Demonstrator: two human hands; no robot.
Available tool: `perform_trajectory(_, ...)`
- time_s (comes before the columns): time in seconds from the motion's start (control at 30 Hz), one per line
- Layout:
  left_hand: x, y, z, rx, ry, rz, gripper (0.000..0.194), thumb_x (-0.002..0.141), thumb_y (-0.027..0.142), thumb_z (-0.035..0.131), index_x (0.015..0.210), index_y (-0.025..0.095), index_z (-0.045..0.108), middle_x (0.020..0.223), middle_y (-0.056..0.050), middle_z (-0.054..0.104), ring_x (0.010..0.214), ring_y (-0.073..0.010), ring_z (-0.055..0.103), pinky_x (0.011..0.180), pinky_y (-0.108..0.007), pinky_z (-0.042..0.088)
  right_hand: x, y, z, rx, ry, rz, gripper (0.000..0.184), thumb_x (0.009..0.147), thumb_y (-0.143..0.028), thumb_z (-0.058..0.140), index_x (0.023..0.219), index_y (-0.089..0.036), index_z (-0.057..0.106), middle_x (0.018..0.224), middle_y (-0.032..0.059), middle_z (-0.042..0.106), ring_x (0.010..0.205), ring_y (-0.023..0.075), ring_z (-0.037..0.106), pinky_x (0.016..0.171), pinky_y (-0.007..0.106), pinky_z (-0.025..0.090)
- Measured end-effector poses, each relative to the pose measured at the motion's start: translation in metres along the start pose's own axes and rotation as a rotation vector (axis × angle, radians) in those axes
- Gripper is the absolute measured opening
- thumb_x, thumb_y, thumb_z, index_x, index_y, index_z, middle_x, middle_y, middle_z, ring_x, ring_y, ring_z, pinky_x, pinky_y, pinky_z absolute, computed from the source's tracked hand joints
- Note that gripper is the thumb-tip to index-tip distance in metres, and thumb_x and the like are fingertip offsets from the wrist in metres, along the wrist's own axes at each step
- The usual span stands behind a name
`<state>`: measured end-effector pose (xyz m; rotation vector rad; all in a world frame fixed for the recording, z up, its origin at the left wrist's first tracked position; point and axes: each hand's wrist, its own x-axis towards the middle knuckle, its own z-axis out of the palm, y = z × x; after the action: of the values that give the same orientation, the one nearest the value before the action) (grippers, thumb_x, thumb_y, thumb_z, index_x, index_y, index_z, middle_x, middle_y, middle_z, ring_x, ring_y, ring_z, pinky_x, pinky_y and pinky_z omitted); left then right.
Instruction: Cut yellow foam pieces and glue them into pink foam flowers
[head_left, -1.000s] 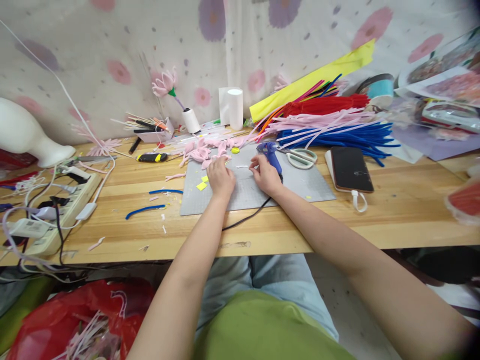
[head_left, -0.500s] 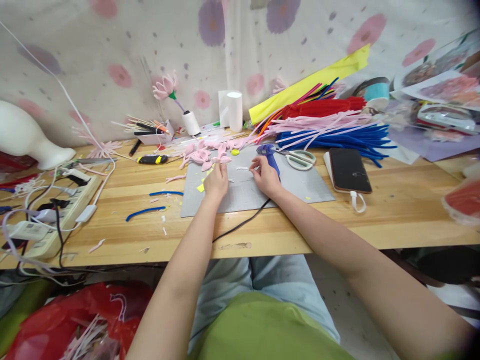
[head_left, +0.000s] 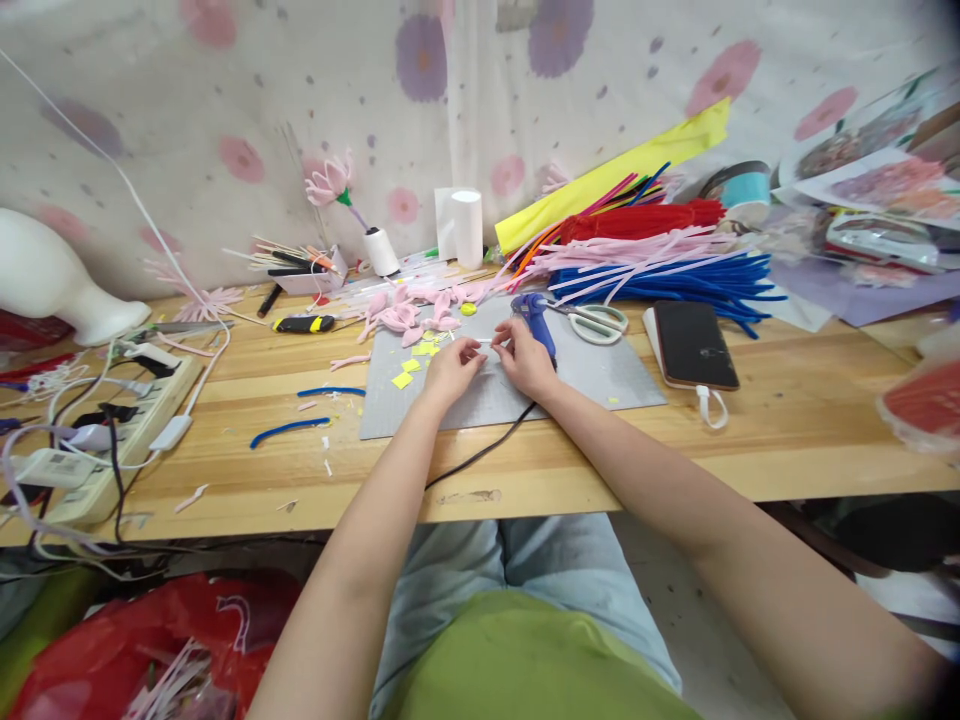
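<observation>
Right hand (head_left: 525, 360) has a thin white piece (head_left: 486, 341) pinched in its fingertips, over the gray mat (head_left: 607, 370). Left hand (head_left: 452, 370) is right by it, fingers narrow, can't tell if they're gripping anything. Blue glue gun (head_left: 534, 314) beside the right hand, 2 blue stems (head_left: 289, 429) left of the mat.

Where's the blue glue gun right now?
In the head view, the blue glue gun lies right of centre on the grey mat, right beside the right hand, with the scissors on its right.
</observation>
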<state>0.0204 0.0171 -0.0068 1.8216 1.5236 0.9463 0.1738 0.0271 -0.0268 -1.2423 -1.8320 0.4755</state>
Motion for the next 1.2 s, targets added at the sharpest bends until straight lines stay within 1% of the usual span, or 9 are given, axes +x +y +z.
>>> perform_trajectory(0.27, -0.004, -0.008, -0.011, -0.174, 0.016, -0.191, 0.003, 0.068, 0.016, 0.057, 0.065, 0.018, 0.056, 0.054, 0.002, 0.057, 0.052, -0.0112, 0.055, 0.049, -0.022, 0.041, 0.001, 0.002, -0.026, -0.008, 0.037, -0.039, 0.012, 0.075, -0.023, 0.049, 0.085, -0.02, 0.054, 0.079, 0.0027, 0.062, 0.062, 0.014, 0.053, 0.066, 0.029, 0.042)
perform_trajectory(0.43, -0.012, -0.012, -0.02, -0.481, 0.072, -0.319, 0.011, 0.067, 0.022, 0.06, 0.071, 0.017, 0.051, 0.075, -0.001, 0.062, 0.062, -0.0125, 0.063, 0.044, -0.019, 0.044, 0.002, 0.008, -0.052, -0.064, 0.38, 0.155, 0.012, 0.077, -0.03, 0.045, 0.075, -0.019, 0.049, 0.068, 0.0023, 0.053, 0.064, 0.0148, 0.049, 0.064, 0.029, 0.039)
perform_trajectory(0.5, -0.014, -0.013, -0.02, -0.578, 0.126, -0.313, 0.015, 0.068, 0.025, 0.062, 0.074, 0.016, 0.05, 0.082, -0.003, 0.063, 0.068, -0.0126, 0.065, 0.047, -0.019, 0.048, 0.005, 0.015, -0.048, -0.105, 0.404, 0.228, 0.024, 0.076, -0.042, 0.052, 0.083, -0.019, 0.05, 0.079, 0.0052, 0.056, 0.072, 0.0174, 0.051, 0.069, 0.032, 0.041)
perform_trajectory(0.6, -0.017, -0.015, -0.016, -0.611, 0.177, -0.285, 0.017, 0.069, 0.026, 0.062, 0.077, 0.016, 0.051, 0.079, -0.002, 0.062, 0.069, -0.0124, 0.064, 0.05, -0.021, 0.05, 0.014, 0.028, -0.033, -0.19, 0.301, 0.287, 0.045, 0.062, -0.052, 0.066, 0.089, -0.018, 0.052, 0.092, 0.0114, 0.059, 0.088, 0.0249, 0.054, 0.079, 0.039, 0.042)
perform_trajectory(0.7, -0.018, -0.018, -0.011, -0.534, 0.176, -0.275, 0.012, 0.071, 0.024, 0.061, 0.077, 0.016, 0.054, 0.071, 0.0, 0.06, 0.063, -0.0114, 0.063, 0.051, -0.021, 0.05, 0.021, 0.037, -0.022, -0.162, 0.197, 0.367, 0.036, 0.065, -0.048, 0.064, 0.081, -0.017, 0.056, 0.083, 0.0117, 0.062, 0.086, 0.0273, 0.056, 0.08, 0.043, 0.042)
perform_trajectory(0.83, -0.019, -0.022, -0.007, -0.464, 0.223, -0.269, 0.006, 0.073, 0.021, 0.057, 0.076, 0.016, 0.054, 0.069, 0.001, 0.059, 0.06, -0.01, 0.061, 0.051, -0.021, 0.049, 0.02, 0.031, -0.028, 0.237, 0.221, 0.338, 0.034, 0.066, -0.043, 0.062, 0.088, -0.017, 0.058, 0.09, 0.0084, 0.065, 0.077, 0.0194, 0.058, 0.072, 0.035, 0.045)
perform_trajectory(0.93, -0.019, -0.023, -0.006, -0.435, 0.25, -0.255, 0.005, 0.074, 0.02, 0.055, 0.076, 0.016, 0.053, 0.068, 0.001, 0.057, 0.059, -0.0102, 0.06, 0.049, -0.021, 0.049, 0.012, 0.017, -0.036, 0.504, 0.005, 0.288, 0.037, 0.06, -0.042, 0.068, 0.086, -0.017, 0.059, 0.084, 0.0045, 0.065, 0.064, 0.0129, 0.055, 0.061, 0.028, 0.044)
perform_trajectory(1.03, -0.02, -0.023, -0.006, -0.427, 0.269, -0.247, 0.005, 0.074, 0.02, 0.054, 0.077, 0.017, 0.053, 0.068, 0.001, 0.057, 0.06, -0.0106, 0.06, 0.049, -0.021, 0.048, 0.005, 0.007, -0.037, 0.476, -0.268, 0.321, 0.034, 0.062, -0.046, 0.069, 0.072, -0.016, 0.06, 0.058, -0.0005, 0.057, 0.049, 0.0096, 0.048, 0.05, 0.025, 0.039)
perform_trajectory(1.2, -0.021, -0.023, -0.007, -0.403, 0.291, -0.249, 0.005, 0.075, 0.022, 0.054, 0.077, 0.018, 0.052, 0.07, 0.001, 0.057, 0.061, -0.0104, 0.059, 0.051, -0.021, 0.049, 0.003, 0.004, -0.029, 0.317, -0.336, 0.337, 0.039, 0.066, -0.055, 0.065, 0.063, -0.017, 0.056, 0.048, -0.0018, 0.052, 0.042, 0.0086, 0.044, 0.043, 0.024, 0.034)
